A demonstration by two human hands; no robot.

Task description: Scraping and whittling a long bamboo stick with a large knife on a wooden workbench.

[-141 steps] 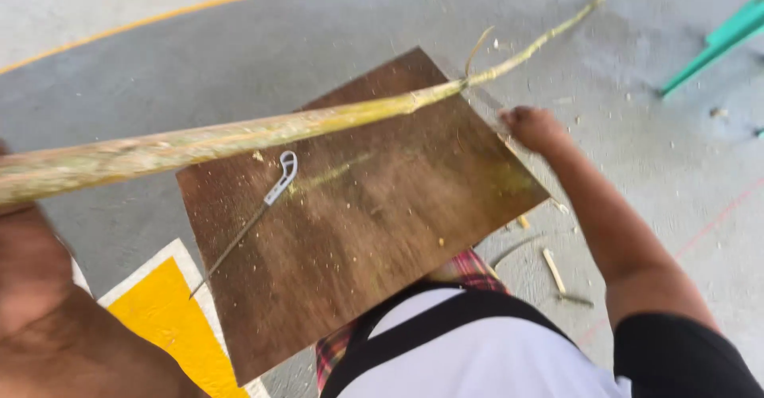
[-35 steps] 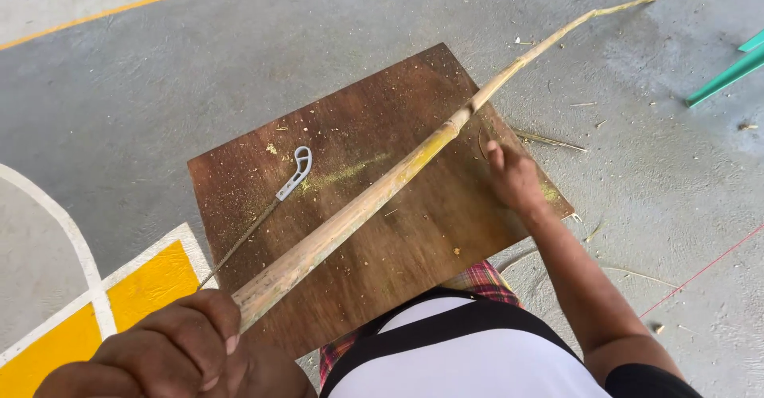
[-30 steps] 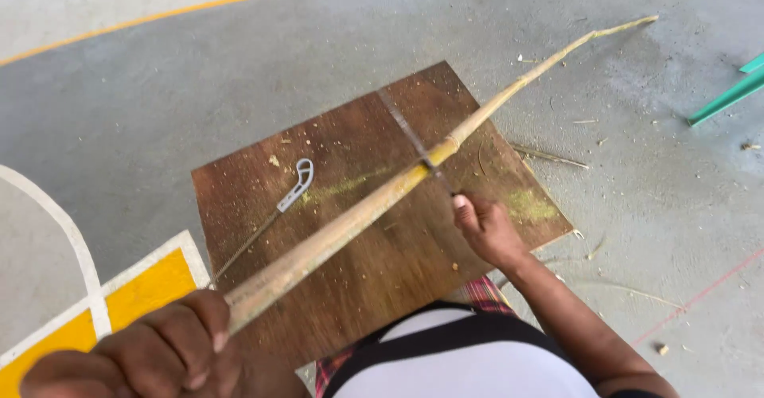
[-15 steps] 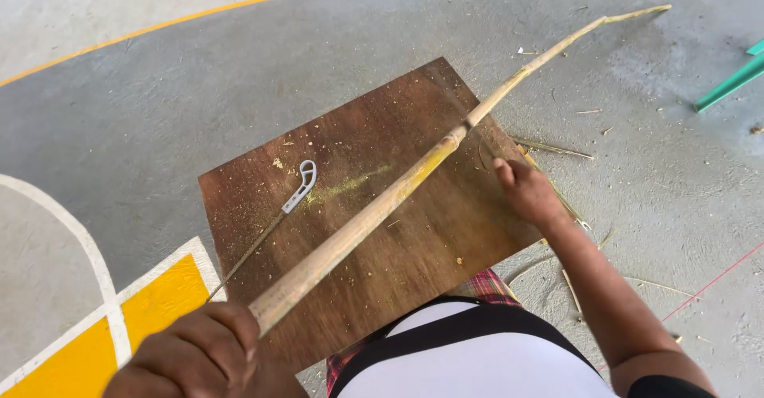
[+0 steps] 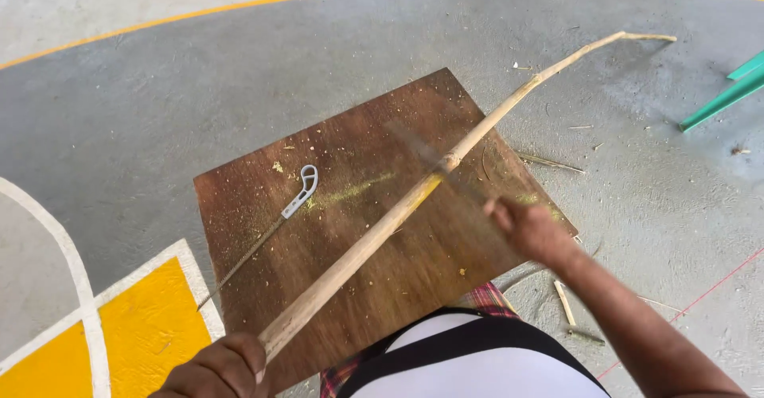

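Left hand point(image 5: 213, 368) fisted low near body, right hand point(image 5: 532, 229) closed, arm extended forward

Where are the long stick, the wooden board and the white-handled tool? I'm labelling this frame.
long stick point(image 5: 374, 239), head view, mid-shaft over the board.
wooden board point(image 5: 350, 310), head view, bare brown face near the front edge.
white-handled tool point(image 5: 302, 193), head view, white handle lying on the board.
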